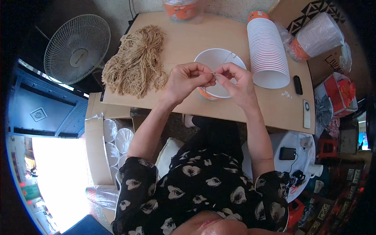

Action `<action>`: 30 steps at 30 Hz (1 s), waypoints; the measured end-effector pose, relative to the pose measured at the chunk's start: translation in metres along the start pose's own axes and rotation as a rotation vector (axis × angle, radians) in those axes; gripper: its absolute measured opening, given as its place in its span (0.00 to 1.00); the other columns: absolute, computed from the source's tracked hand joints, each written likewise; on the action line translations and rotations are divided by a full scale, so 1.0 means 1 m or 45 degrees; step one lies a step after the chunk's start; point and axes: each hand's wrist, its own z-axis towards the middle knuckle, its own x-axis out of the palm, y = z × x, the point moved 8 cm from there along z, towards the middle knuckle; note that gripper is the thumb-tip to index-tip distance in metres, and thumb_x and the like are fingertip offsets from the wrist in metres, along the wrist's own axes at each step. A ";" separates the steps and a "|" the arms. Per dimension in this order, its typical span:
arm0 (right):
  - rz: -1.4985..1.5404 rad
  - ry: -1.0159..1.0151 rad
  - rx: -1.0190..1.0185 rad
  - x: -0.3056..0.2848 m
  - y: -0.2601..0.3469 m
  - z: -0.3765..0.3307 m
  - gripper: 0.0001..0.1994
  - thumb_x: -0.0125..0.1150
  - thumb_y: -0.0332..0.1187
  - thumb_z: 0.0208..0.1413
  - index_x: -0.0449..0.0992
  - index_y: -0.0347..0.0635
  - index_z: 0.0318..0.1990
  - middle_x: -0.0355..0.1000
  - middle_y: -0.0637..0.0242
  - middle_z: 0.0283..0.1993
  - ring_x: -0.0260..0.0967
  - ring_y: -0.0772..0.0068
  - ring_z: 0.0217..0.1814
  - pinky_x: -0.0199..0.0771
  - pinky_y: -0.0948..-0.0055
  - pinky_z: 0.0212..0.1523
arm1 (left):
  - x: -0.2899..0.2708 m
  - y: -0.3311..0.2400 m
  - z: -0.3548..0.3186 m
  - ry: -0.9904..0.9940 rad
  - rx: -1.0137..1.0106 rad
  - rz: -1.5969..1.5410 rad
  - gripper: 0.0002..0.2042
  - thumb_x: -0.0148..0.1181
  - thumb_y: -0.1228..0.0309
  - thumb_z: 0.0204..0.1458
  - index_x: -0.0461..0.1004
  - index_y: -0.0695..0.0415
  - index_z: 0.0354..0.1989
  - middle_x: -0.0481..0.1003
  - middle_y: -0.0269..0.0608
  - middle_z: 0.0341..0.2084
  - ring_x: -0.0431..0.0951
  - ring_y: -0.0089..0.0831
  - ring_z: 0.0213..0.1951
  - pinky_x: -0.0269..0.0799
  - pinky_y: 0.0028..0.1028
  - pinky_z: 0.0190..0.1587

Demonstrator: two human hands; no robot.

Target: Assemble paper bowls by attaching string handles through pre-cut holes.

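Above a white paper tub (217, 57) with an orange outside, my left hand (188, 80) and right hand (237, 81) meet fingertip to fingertip. Both are closed in a pinch on a thin string (213, 73), of which only a short bit shows between the fingers. A fine pale strand (228, 57) crosses the tub's far inner wall. To the left of my left hand lies a heap of tan cords (137, 60). Right of the tub, a long nested stack of white paper tubs (268, 51) lies on its side.
The tan table (184, 35) also holds a black object (298, 85) and a pale flat device (306, 113) at its right edge. More wrapped tubs (315, 37) lean at the far right. A fan (78, 49) stands left; an open carton (98, 156) of wrapped tubs sits below.
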 end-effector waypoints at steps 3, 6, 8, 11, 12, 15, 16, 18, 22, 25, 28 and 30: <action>0.017 0.004 -0.003 0.001 -0.002 0.000 0.06 0.63 0.24 0.56 0.79 0.34 0.40 0.77 0.69 0.34 0.73 0.80 0.37 0.73 0.77 0.42 | 0.001 0.000 0.000 0.008 0.001 0.011 0.07 0.62 0.76 0.60 0.77 0.67 0.42 0.82 0.45 0.34 0.84 0.29 0.38 0.81 0.25 0.43; 0.014 0.040 0.013 0.001 -0.004 -0.001 0.05 0.64 0.23 0.55 0.78 0.34 0.39 0.77 0.69 0.35 0.73 0.80 0.38 0.73 0.77 0.43 | 0.002 -0.001 -0.001 -0.025 -0.015 -0.010 0.07 0.62 0.77 0.59 0.76 0.66 0.44 0.81 0.43 0.33 0.84 0.29 0.37 0.81 0.25 0.43; -0.016 0.064 -0.030 0.001 0.002 -0.002 0.05 0.64 0.23 0.55 0.77 0.34 0.39 0.76 0.70 0.35 0.72 0.79 0.41 0.72 0.76 0.46 | 0.002 -0.002 0.000 -0.002 0.022 0.035 0.06 0.62 0.78 0.59 0.76 0.65 0.43 0.81 0.42 0.33 0.84 0.28 0.37 0.81 0.25 0.42; -0.055 0.065 -0.082 0.000 0.009 -0.006 0.05 0.63 0.23 0.56 0.77 0.35 0.39 0.75 0.70 0.36 0.72 0.78 0.43 0.72 0.75 0.48 | 0.004 -0.002 0.000 0.044 0.045 0.051 0.05 0.63 0.78 0.58 0.76 0.64 0.41 0.81 0.42 0.33 0.84 0.28 0.37 0.80 0.25 0.41; -0.057 0.065 -0.081 -0.001 0.008 -0.006 0.05 0.63 0.23 0.56 0.77 0.35 0.39 0.75 0.70 0.36 0.72 0.78 0.43 0.72 0.75 0.48 | 0.003 -0.002 0.000 0.045 0.045 0.050 0.05 0.63 0.78 0.58 0.76 0.64 0.41 0.81 0.42 0.33 0.84 0.28 0.37 0.80 0.25 0.41; -0.117 0.148 -0.132 0.000 0.006 -0.003 0.05 0.63 0.24 0.57 0.77 0.35 0.40 0.76 0.70 0.38 0.72 0.78 0.43 0.72 0.74 0.49 | 0.004 -0.002 0.000 0.071 0.050 0.023 0.04 0.61 0.81 0.56 0.76 0.65 0.39 0.81 0.41 0.33 0.84 0.28 0.38 0.81 0.24 0.43; -0.004 0.126 -0.078 -0.004 -0.001 -0.002 0.06 0.63 0.26 0.58 0.77 0.35 0.40 0.77 0.69 0.37 0.73 0.78 0.42 0.72 0.73 0.48 | 0.006 -0.002 0.002 0.070 0.041 0.027 0.04 0.61 0.82 0.56 0.76 0.65 0.39 0.81 0.41 0.33 0.84 0.27 0.38 0.81 0.24 0.44; 0.117 0.093 -0.024 -0.011 -0.009 0.000 0.06 0.63 0.27 0.58 0.78 0.35 0.40 0.77 0.68 0.36 0.73 0.77 0.41 0.72 0.72 0.47 | 0.011 -0.001 0.006 0.078 0.025 0.041 0.04 0.62 0.82 0.56 0.76 0.65 0.39 0.81 0.41 0.33 0.84 0.27 0.38 0.81 0.24 0.44; 0.082 0.189 0.017 -0.002 -0.008 0.005 0.06 0.63 0.29 0.59 0.78 0.35 0.40 0.78 0.68 0.36 0.72 0.78 0.41 0.71 0.71 0.48 | 0.007 -0.002 0.003 0.086 0.064 0.043 0.05 0.63 0.82 0.56 0.76 0.66 0.39 0.81 0.41 0.33 0.83 0.26 0.38 0.81 0.24 0.45; 0.009 0.209 -0.049 -0.003 -0.005 0.006 0.06 0.63 0.29 0.59 0.78 0.36 0.40 0.78 0.69 0.36 0.71 0.78 0.40 0.71 0.72 0.48 | 0.008 -0.003 0.003 0.093 0.077 0.073 0.05 0.64 0.81 0.56 0.76 0.65 0.40 0.81 0.41 0.34 0.83 0.27 0.39 0.81 0.25 0.44; -0.008 0.192 -0.044 -0.002 -0.007 0.006 0.06 0.63 0.28 0.59 0.78 0.36 0.40 0.78 0.69 0.35 0.71 0.79 0.40 0.71 0.72 0.47 | 0.008 -0.003 0.003 0.090 0.092 0.090 0.06 0.64 0.80 0.57 0.76 0.64 0.41 0.82 0.41 0.34 0.84 0.28 0.39 0.81 0.26 0.44; 0.015 0.173 -0.024 -0.002 -0.013 0.004 0.05 0.63 0.28 0.59 0.78 0.36 0.39 0.78 0.69 0.35 0.72 0.79 0.40 0.71 0.73 0.47 | 0.008 -0.003 0.003 0.084 0.092 0.085 0.06 0.64 0.80 0.57 0.76 0.64 0.41 0.82 0.42 0.34 0.84 0.28 0.39 0.81 0.26 0.44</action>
